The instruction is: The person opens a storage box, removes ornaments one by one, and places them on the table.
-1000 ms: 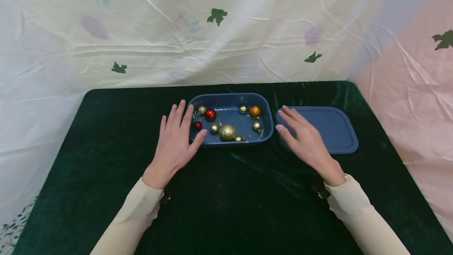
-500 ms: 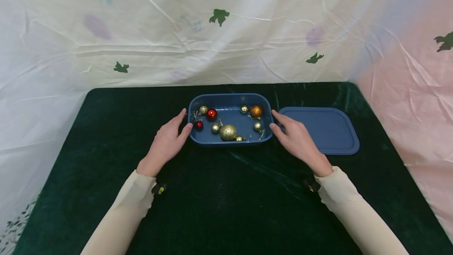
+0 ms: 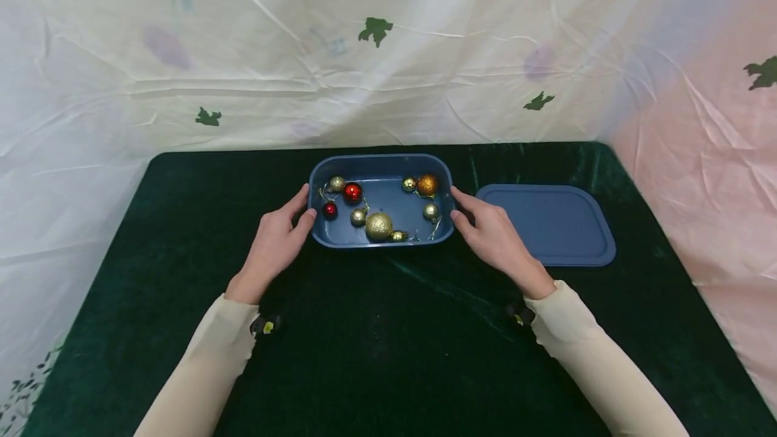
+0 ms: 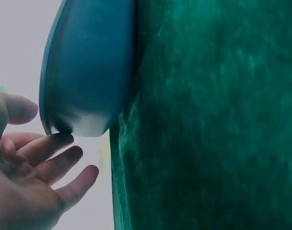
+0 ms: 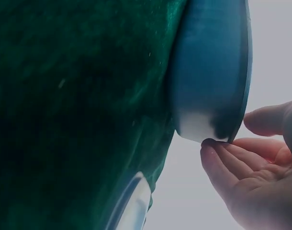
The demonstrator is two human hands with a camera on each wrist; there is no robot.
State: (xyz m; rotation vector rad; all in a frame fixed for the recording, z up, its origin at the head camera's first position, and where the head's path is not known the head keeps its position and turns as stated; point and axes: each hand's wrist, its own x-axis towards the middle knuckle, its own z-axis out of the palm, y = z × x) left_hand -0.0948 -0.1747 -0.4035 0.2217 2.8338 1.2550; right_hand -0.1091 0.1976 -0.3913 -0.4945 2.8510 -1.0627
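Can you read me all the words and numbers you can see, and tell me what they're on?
There are none I can read: the blue box, its lid and the balls show no writing.
The curtain shows green shapes, not letters.
The dark gadget by the left cuff has a yellowish mark, too small to make out.
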